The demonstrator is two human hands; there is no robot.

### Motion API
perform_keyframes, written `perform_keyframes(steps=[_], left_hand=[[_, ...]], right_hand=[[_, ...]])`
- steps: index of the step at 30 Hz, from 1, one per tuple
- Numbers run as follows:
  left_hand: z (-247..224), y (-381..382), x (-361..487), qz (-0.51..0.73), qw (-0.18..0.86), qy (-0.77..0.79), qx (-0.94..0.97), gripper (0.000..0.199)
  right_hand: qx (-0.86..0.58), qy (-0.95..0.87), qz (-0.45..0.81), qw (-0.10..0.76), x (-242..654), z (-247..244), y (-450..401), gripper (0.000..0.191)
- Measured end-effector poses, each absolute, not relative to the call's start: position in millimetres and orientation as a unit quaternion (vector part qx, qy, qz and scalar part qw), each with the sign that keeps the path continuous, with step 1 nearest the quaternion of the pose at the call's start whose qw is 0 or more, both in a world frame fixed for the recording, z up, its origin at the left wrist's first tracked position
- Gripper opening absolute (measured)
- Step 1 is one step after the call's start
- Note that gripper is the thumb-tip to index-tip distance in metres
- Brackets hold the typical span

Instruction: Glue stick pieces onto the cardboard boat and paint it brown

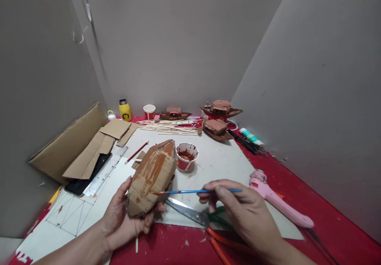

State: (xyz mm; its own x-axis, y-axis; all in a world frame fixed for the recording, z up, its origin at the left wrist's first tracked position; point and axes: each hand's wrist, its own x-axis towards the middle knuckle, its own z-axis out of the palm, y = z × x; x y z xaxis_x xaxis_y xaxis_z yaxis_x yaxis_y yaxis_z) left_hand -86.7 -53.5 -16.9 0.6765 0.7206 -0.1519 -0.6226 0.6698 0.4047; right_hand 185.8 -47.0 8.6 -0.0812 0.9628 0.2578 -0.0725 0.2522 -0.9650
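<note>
My left hand point(122, 217) holds a cardboard boat hull point(153, 175) from below, tilted with its underside up. Reddish-brown paint streaks cover part of that surface, and the lower end is bare cardboard. Between the thumb and fingers of my right hand point(235, 203) is a thin blue paintbrush point(190, 191), its brown tip at the hull's lower right part. Just behind the hull stands a red and white paper cup point(187, 156) with brown paint inside. Scissors point(190, 213) with green and orange handles lie beneath my right hand.
Cardboard pieces point(86, 154), a ruler point(105, 171) and a pencil point(137, 152) lie left. Behind are wooden sticks point(175, 127), a yellow bottle point(125, 111), another cup point(149, 112) and brown model boats point(216, 127). A pink glue gun point(282, 205) lies right.
</note>
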Motion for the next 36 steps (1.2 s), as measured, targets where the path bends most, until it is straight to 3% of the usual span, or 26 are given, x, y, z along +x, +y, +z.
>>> perform_keyframes(steps=[4, 15, 19, 24, 30, 36], left_hand=[[-15.7, -53.2, -86.3, 0.371, 0.9, 0.155, 0.167, 0.064], [-20.1, -52.6, -88.4, 0.375, 0.898, 0.16, 0.166, 0.062], [-20.4, -53.6, -88.7, 0.373, 0.901, 0.153, 0.161, 0.059], [-22.1, -53.1, -89.2, 0.374, 0.899, 0.162, 0.159, 0.06], [-22.2, -53.0, -89.2, 0.378, 0.896, 0.167, 0.165, 0.059], [-24.1, -52.5, -89.7, 0.366, 0.901, 0.157, 0.172, 0.062]], right_hand=[[-0.381, -0.588, 0.455, 0.549, 183.2, 8.8, -52.8, 0.025], [-0.38, -0.561, 0.284, 0.679, 193.9, 13.8, -46.1, 0.014], [-0.299, -0.669, 0.262, 0.629, 188.0, 14.1, -58.6, 0.024], [-0.245, -0.781, 0.194, 0.54, 187.9, 13.2, -56.6, 0.052], [-0.311, -0.722, 0.118, 0.606, 197.8, 8.5, -47.8, 0.038], [-0.18, -0.842, 0.08, 0.502, 197.5, 15.9, -49.7, 0.041]])
